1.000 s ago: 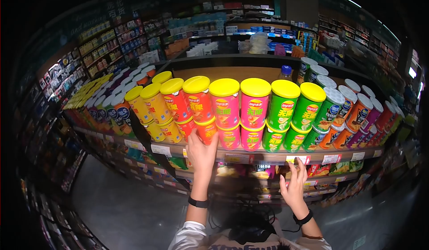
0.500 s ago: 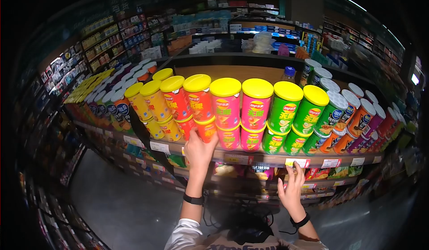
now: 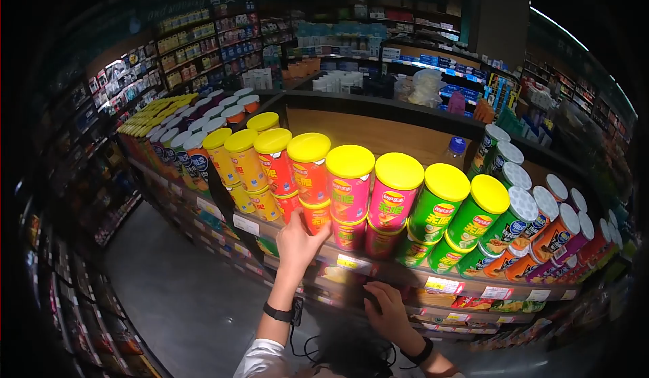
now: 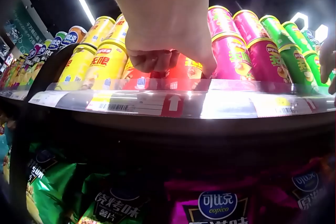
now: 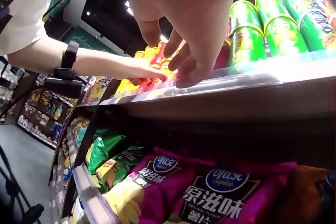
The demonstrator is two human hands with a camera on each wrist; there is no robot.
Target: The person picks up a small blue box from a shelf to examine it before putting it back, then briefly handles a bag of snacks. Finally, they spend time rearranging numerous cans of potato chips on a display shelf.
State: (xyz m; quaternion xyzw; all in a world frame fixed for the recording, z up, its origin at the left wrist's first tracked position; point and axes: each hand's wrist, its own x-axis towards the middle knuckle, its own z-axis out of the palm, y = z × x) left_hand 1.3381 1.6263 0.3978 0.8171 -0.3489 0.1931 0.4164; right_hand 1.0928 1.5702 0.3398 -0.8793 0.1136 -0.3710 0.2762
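My left hand [image 3: 297, 244] grips the front lower red chip canister [image 3: 316, 216] at the shelf edge, thumb on its right side and fingers on its left. In the left wrist view the curled fingers [image 4: 155, 60] cover part of the red canisters. A second red canister [image 3: 309, 178] with a yellow lid stands on top of the held one. Pink canisters [image 3: 350, 199] are stacked two high just right of it. My right hand [image 3: 391, 316] hovers in front of the shelf, fingers loosely bent and holding nothing; it hangs near the shelf lip in the right wrist view.
Yellow canisters [image 3: 245, 158] stand on the left, green ones [image 3: 441, 205] on the right, stacked two high. A shelf lip with price tags [image 3: 443, 285] runs along the front. Chip bags [image 5: 157, 176] fill the shelf below. A blue-capped bottle [image 3: 456, 147] stands behind.
My right hand has moved left along the shelf front, toward the pink canisters. The head view has turned and tilted. My left hand stays at the lower red canister.
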